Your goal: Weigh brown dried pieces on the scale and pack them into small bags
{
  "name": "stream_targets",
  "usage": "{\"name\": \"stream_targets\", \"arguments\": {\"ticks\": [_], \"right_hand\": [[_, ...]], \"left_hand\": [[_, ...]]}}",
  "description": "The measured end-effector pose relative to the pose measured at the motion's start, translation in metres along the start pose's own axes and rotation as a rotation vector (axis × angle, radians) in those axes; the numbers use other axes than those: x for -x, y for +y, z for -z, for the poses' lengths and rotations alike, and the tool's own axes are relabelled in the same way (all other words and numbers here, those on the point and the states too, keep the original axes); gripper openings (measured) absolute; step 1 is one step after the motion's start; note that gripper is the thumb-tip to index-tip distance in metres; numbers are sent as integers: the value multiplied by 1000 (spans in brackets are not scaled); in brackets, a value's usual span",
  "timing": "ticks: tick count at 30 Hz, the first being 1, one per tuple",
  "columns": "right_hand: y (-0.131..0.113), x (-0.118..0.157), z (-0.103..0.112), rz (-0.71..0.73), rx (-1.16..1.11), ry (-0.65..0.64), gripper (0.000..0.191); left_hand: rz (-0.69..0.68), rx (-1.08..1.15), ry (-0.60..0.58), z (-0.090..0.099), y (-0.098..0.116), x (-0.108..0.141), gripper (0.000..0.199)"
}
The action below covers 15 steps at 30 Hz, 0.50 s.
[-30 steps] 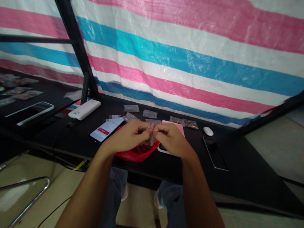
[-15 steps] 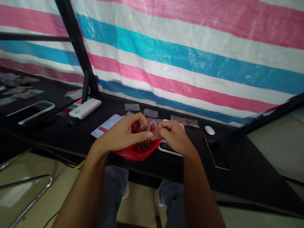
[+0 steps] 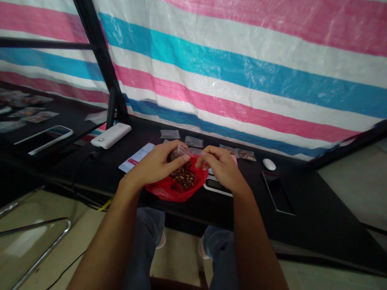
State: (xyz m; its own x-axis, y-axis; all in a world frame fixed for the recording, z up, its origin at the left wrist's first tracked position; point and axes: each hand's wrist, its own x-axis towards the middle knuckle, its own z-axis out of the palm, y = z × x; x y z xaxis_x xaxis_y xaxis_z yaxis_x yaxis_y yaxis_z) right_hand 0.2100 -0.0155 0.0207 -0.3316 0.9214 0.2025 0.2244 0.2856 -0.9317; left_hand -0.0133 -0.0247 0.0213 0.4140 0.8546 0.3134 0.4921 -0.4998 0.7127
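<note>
My left hand [image 3: 160,161] is closed on a small clear plastic bag [image 3: 181,150], pinched between thumb and fingers. Below it lies an open red plastic bag [image 3: 172,194] with many small brown seeds or nuts [image 3: 184,177] in it; their exact kind is hard to make out. My right hand [image 3: 218,164] hovers at the red bag's right side, its fingers loosely bent and apart, with nothing visible in them. Under that hand is a small white scale-like device [image 3: 217,186] with a dark display, partly hidden.
Flat clear packets [image 3: 194,141] lie at the back, and filled packets [image 3: 246,155] farther right. A white mouse [image 3: 269,164] and a dark phone [image 3: 278,192] are on the right. A white power bank [image 3: 111,135] and a lit phone [image 3: 136,158] lie left. Striped sheeting [image 3: 229,76] hangs behind.
My right hand's fingers have come away from the clear bag's mouth. My left hand has tipped the bag, and more of the brown pieces now show. The view has shifted slightly.
</note>
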Motion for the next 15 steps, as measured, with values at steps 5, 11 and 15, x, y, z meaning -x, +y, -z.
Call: {"name": "stream_targets", "arguments": {"ticks": [5, 11, 15], "right_hand": [[3, 1, 9, 6, 70, 17, 25], [4, 3, 12, 20, 98, -8, 25], [3, 4, 12, 30, 114, -21, 25]], "left_hand": [[80, -419, -218, 5, -2, -7, 40], [163, -796, -451, 20, 11, -26, 48], [111, -961, -525, 22, 21, -39, 43]]}}
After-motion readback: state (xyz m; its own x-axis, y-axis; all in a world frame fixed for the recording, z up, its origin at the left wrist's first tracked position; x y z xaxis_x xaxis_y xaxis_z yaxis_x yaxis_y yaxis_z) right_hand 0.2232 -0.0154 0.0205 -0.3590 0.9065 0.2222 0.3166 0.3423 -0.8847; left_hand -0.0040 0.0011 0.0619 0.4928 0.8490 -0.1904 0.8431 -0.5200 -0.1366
